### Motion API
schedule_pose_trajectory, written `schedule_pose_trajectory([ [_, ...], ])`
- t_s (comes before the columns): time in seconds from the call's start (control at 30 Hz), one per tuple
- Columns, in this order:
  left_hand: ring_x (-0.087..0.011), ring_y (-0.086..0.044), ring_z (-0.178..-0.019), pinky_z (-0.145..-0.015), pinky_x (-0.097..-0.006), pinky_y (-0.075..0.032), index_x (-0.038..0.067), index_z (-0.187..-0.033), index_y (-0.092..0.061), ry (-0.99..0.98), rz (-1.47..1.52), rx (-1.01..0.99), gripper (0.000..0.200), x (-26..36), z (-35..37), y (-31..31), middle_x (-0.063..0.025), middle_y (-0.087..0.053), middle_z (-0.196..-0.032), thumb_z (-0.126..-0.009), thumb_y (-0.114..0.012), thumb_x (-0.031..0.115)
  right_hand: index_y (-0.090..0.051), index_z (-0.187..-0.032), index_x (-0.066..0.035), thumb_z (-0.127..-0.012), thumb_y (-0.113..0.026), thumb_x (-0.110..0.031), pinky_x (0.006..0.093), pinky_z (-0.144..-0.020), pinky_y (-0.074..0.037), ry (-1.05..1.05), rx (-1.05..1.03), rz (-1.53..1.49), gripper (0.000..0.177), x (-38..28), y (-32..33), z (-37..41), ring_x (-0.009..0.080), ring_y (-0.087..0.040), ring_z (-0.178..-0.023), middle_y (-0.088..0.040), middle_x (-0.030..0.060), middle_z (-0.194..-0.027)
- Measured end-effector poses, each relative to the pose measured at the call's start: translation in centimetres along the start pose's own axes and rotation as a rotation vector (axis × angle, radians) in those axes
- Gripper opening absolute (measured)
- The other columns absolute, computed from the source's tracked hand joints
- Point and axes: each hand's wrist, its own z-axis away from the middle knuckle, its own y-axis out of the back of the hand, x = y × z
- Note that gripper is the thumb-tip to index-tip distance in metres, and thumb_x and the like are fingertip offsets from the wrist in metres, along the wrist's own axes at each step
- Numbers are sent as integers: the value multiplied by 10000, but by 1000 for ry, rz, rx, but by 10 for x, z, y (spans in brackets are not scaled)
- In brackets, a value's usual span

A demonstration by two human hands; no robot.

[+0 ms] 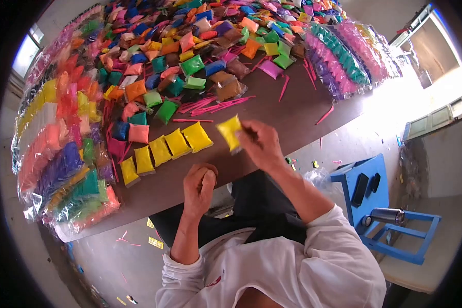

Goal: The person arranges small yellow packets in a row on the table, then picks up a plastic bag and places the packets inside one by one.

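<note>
the yellow packet (pixel 230 132) is up off the bench (pixel 272 102), above its near edge, pinched at its right side between thumb and fingers of my right hand (pixel 262 146). i judge the grip is best kept on that edge and not on the soft filled middle, so the packet hangs flat and doesn't twist, and the wrist kept low over the wood. my left hand (pixel 200 185) rests at the bench's near edge with the fingers curled tight together; whether anything is inside them i cannot tell.

just left of the held packet lies a row of yellow packets (pixel 160 150): five, side by side, so six yellow with mine. farther off are loose pink strips (pixel 215 105) and a heap of coloured packets (pixel 190 46), too many to count. right of me stands one blue stool (pixel 344 179) with one metal flask (pixel 387 215) and two dark flat things.
</note>
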Motion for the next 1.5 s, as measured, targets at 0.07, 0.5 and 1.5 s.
schedule_pose_trajectory([
  [0.07,-162,-505,-702,-600,-294,-399,-27,-766,-561,7,5,5,207,4,-1,-1,-96,-588,-838,-921,-521,104,-676,-991,-4,-877,-661,-195,304,-588,-456,70,69,145,223,18,0,-21,155,-584,-639,-642,104,-764],
  [0.5,-256,-566,-771,-689,-332,-460,-31,-804,-584,-48,-81,41,120,4,-2,-4,-125,-608,-849,-869,-542,60,-695,-945,-57,-858,-678,-321,406,-647,-489,20,-114,395,278,19,-17,-47,311,-650,-716,-669,146,-791],
  [1.5,-339,-605,-811,-718,-384,-500,-32,-823,-612,-193,-182,87,63,3,-2,-6,-162,-627,-861,-831,-577,19,-651,-877,-28,-833,-687,-173,364,-635,-483,6,-246,199,155,15,-10,-54,241,-647,-701,-650,130,-746],
])
